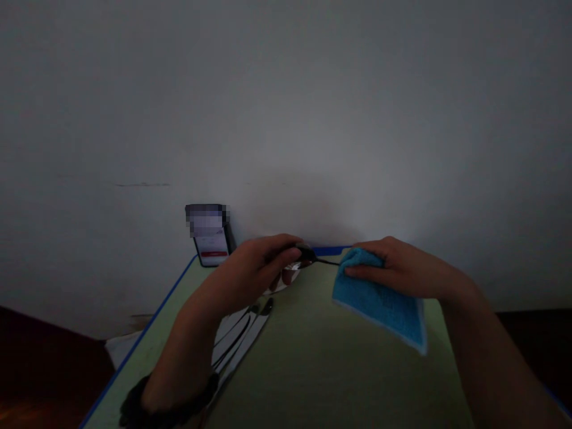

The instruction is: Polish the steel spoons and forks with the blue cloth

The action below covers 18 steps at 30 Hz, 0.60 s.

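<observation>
My left hand point(268, 265) pinches a dark metal spoon point(307, 254) by its bowl, over the table's far part. The spoon's thin handle runs right into a blue cloth point(378, 301). My right hand point(382, 265) grips this cloth at its folded top, and its lower corner hangs toward me. The cloth hides the far end of the handle. Below my left hand, several pieces of cutlery point(239, 333) lie side by side on something white, partly behind my forearm. A pale, shiny rounded thing point(286, 283) shows just under my left fingers, mostly hidden.
A phone point(212, 238) with a lit screen leans on the wall point(313, 107) at the table's far left corner. The light green table point(339, 369) has a blue edge. Something white point(120, 348) is beyond its left side. The room is dim.
</observation>
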Tool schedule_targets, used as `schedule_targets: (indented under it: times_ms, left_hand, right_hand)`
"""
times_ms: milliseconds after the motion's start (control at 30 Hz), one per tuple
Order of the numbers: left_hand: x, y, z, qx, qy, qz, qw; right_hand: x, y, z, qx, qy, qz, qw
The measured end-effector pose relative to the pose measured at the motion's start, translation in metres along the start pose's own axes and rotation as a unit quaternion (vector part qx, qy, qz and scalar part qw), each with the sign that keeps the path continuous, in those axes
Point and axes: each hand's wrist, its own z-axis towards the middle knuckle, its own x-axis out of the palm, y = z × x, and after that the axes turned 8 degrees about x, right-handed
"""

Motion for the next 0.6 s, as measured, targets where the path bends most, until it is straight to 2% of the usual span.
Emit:
schedule_targets:
  times_ms: [133, 367, 600]
  left_hand:
    - [0.0020, -0.0042, 0.0026, 0.017, 0.021, 0.013, 1.000]
    - [0.0045, -0.0021, 0.0028, 0.035, 0.003, 0.036, 0.999]
    - [0.0026, -0.0021, 0.0031, 0.052, -0.028, 0.065, 0.996]
  right_hand:
    - [0.0010, 0.0078, 0.0002, -0.004, 0.002, -0.010, 1.000]
    - [0.0046, 0.0094, 0.0037, -0.013, -0.009, -0.009, 1.000]
    - [0.0030, 0.0097, 0.0035, -0.012, 0.010, 0.017, 1.000]
